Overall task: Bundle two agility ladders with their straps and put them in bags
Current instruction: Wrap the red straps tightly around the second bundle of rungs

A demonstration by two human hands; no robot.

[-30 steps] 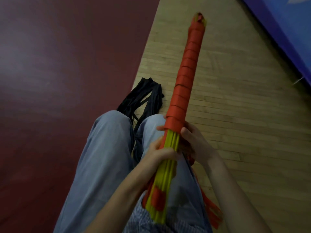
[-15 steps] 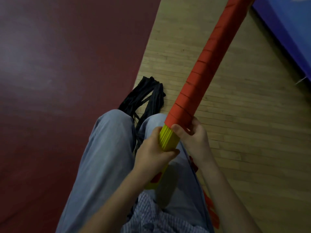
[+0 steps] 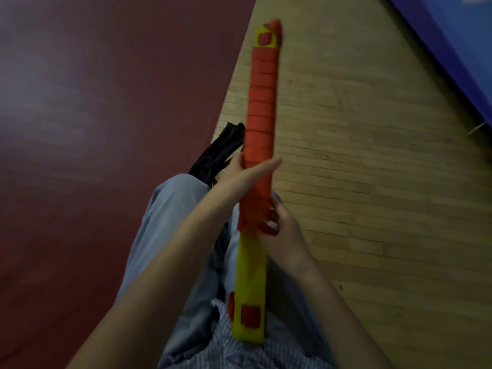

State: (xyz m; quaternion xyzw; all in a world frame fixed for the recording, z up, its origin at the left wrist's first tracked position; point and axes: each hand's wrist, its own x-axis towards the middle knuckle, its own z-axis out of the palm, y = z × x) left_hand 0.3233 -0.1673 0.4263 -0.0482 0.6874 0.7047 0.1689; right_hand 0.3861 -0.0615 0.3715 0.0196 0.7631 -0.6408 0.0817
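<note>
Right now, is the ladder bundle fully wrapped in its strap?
Partly wrapped: orange strap covers the upper part; the lower yellow rungs show bare.

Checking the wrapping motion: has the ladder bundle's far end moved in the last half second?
Yes. The ladder bundle has swung left: its far end, which pointed at the blue mat, now lies near the edge of the red floor.
</note>
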